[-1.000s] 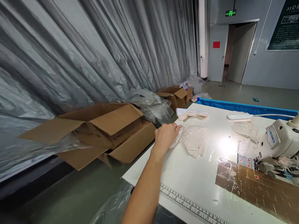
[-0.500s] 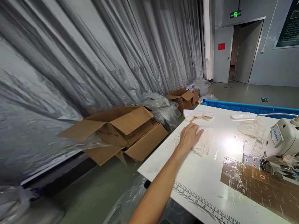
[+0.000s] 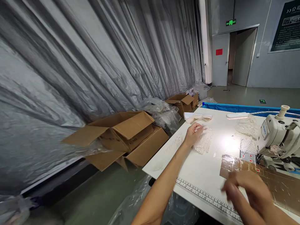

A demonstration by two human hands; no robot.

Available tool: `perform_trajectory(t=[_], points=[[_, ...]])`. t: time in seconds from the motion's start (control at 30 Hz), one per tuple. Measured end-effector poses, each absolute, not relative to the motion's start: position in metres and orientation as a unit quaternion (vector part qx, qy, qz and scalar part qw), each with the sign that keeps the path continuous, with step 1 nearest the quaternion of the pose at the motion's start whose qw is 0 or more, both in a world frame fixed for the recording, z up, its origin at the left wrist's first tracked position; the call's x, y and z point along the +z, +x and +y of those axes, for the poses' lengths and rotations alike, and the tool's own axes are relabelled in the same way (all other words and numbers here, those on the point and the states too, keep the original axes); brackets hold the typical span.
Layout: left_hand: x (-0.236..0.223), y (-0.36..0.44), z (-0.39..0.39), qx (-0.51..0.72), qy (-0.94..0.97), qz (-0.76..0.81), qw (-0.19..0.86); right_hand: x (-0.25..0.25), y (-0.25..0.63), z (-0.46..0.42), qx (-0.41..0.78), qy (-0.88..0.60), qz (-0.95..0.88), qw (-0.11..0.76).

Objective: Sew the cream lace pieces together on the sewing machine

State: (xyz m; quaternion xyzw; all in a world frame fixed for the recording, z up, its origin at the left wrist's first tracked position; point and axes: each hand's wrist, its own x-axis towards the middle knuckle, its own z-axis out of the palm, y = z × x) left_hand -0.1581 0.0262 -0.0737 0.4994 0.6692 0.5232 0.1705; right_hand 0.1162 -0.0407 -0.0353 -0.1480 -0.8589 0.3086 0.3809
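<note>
Our left hand (image 3: 193, 133): grip pinched on lace (image 3: 203, 143) near bench's (image 3: 208, 175) left edge. Right hand (image 3: 249, 190) blurred toward near edge; we cannot tell grip.

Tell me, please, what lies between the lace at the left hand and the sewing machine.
In the head view, after the lace comes brightly lit white table, then another lace piece beside the sewing machine.

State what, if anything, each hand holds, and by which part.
Left hand: lacy fabric, apparently pinched at its upper-left edge. Right hand: nothing visible.
</note>
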Motion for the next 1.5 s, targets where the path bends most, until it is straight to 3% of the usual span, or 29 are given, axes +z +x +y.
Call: perform_trajectory(t=[0.13,0.27,0.43,0.57,0.63,0.7,0.87,0.97,1.07,1.2,1.3,1.37,1.5], points=[[-0.067,-0.105,0.002,0.490,0.578,0.602,0.253,-0.073,0.101,0.000,0.566,-0.372,-0.683,0.272],[-0.063,-0.052,-0.030,0.352,0.738,0.444,0.366,-0.089,0.131,0.013,0.743,-0.326,-0.551,0.196],[-0.066,-0.027,-0.034,0.335,0.749,0.370,0.436,-0.075,0.165,0.002,0.708,-0.357,-0.569,0.217],[-0.062,-0.025,-0.023,0.398,0.742,0.399,0.362,-0.063,0.173,-0.005,0.685,-0.332,-0.625,0.169],[-0.057,-0.023,-0.022,0.357,0.769,0.395,0.354,-0.058,0.176,-0.009,0.683,-0.314,-0.647,0.127],[-0.055,-0.022,-0.024,0.284,0.783,0.369,0.412,-0.055,0.180,-0.013,0.689,-0.285,-0.660,0.094],[-0.067,-0.028,-0.023,0.169,0.755,0.369,0.515,-0.057,0.195,-0.010,0.702,-0.304,-0.635,0.109],[-0.070,-0.033,-0.009,0.187,0.739,0.438,0.477,-0.067,0.201,0.002,0.713,-0.344,-0.598,0.123],[-0.068,-0.035,0.014,0.184,0.752,0.508,0.377,-0.079,0.199,0.018,0.651,-0.432,-0.602,0.166],[-0.071,-0.034,0.042,0.127,0.812,0.552,0.142,-0.084,0.193,0.033,0.499,-0.546,-0.649,0.179],[-0.081,-0.032,0.049,0.135,0.854,0.503,-0.014,-0.081,0.192,0.036,0.474,-0.563,-0.656,0.167],[-0.087,-0.031,0.047,0.139,0.878,0.456,-0.041,-0.078,0.192,0.037,0.476,-0.556,-0.660,0.170],[-0.095,-0.027,0.034,0.131,0.924,0.360,0.009,-0.076,0.191,0.035,0.424,-0.555,-0.694,0.171]])
